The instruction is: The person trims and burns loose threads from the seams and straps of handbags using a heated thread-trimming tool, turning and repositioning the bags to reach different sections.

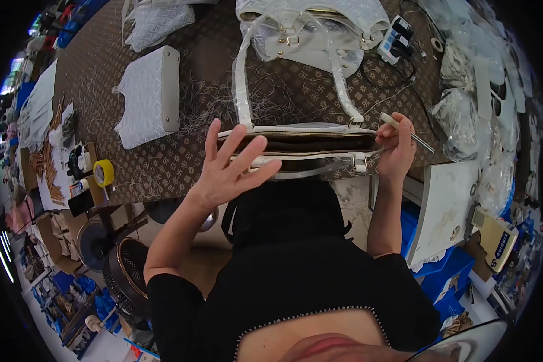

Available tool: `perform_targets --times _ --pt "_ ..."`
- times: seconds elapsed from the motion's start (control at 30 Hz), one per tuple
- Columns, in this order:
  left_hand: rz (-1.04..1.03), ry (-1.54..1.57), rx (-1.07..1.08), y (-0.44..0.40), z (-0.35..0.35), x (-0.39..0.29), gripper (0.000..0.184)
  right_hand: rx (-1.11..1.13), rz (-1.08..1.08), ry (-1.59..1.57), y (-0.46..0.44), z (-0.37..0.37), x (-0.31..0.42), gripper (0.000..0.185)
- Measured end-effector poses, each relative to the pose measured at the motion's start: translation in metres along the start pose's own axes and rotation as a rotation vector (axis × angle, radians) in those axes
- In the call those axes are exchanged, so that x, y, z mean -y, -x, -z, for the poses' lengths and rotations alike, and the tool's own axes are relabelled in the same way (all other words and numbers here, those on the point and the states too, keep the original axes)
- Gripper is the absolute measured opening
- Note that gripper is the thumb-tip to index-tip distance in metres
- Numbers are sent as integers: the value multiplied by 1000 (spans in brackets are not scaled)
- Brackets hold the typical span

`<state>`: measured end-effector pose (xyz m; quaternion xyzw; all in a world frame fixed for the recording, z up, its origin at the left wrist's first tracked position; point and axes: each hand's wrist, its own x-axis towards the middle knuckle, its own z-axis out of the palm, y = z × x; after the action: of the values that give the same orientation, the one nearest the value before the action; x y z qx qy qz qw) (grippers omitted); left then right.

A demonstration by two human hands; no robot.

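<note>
A white handbag [311, 128] stands at the table's front edge with its top open, showing a dark lining and zippers. Its two long handles, one on each side, reach away over the table. My left hand [232, 166] is at the bag's left end, fingers spread, holding nothing. At the right end, my right hand [397, 145] is closed around a slim tool with a pale handle [390, 120] and a thin metal shaft pointing right. Its fingertips are close to the bag's right corner; whether they touch it is unclear.
More white bags [320, 36] lie at the back, and a patterned bag piece [148, 96] lies left. Yellow tape [104, 173] sits at the left edge. A power strip [395, 41] with cables is back right, near plastic-wrapped items [458, 123]. Loose threads cover the cloth.
</note>
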<state>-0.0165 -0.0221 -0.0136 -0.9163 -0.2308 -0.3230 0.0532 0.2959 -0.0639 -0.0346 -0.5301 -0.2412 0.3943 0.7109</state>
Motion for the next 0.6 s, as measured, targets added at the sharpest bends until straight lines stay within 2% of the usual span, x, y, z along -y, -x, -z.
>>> perform_targets --times 0.07,0.13,0.17,0.2,0.27,0.3,0.37,0.4,0.47,0.6 --pt "-38 43 -50 -16 0 -4 25 -3 -12 -55 -2 5 -2 29" --pt "-7 158 250 -37 15 -7 28 -7 -27 -113 -4 6 -2 29" --pt "69 290 339 -50 21 -6 30 -7 -35 -141 -6 5 -1 29" --pt "54 292 335 -56 23 -6 30 -6 -44 -168 -6 4 -1 29" --pt "374 557 526 -66 27 -4 27 -15 -37 -177 -8 4 -1 29" --pt "540 733 527 -77 36 -2 31 -15 -47 -182 -8 4 -2 29" --pt "1025 1396 262 -79 36 2 38 -22 -42 -193 -9 4 -3 29" --pt "1103 1396 221 -82 39 9 41 -19 -47 -203 -9 4 -3 29" --pt "1360 1746 57 -75 33 22 43 -22 -59 -211 -7 1 -3 28" --pt "1421 2044 -12 -59 11 43 41 -32 -54 -222 -8 -5 -5 29"
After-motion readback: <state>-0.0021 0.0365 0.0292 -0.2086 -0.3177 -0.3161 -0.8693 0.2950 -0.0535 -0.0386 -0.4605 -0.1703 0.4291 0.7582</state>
